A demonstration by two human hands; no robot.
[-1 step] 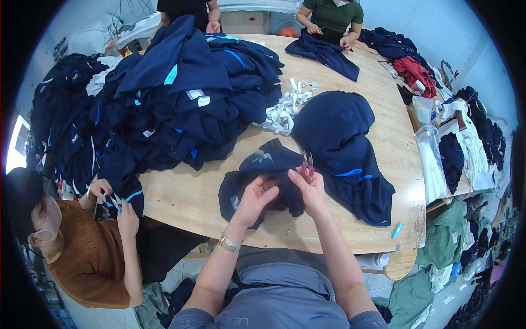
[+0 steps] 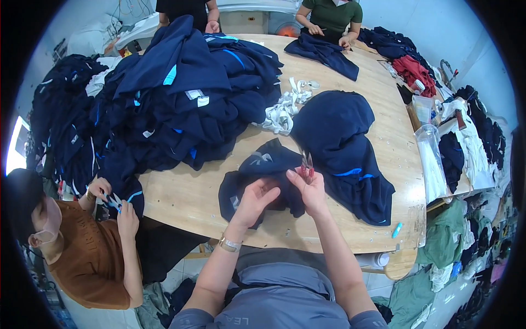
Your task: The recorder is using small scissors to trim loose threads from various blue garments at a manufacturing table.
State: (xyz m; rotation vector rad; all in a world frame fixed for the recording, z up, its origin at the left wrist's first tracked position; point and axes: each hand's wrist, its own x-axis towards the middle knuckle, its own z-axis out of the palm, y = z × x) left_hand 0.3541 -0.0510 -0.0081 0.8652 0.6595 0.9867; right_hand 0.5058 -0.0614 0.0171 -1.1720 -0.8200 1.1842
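Navy garment point(image 2: 257, 175) bunched in my left hand point(image 2: 262, 198); my right hand point(image 2: 309, 189) pinches red-handled snips point(image 2: 306, 164), which could nick fabric if it slips.

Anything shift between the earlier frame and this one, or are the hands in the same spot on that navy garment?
Nothing has visibly changed. The left hand still grips the navy garment on the wooden table, and the right hand still holds the red-handled snips above it. The garment pile and the folded stack lie as before.
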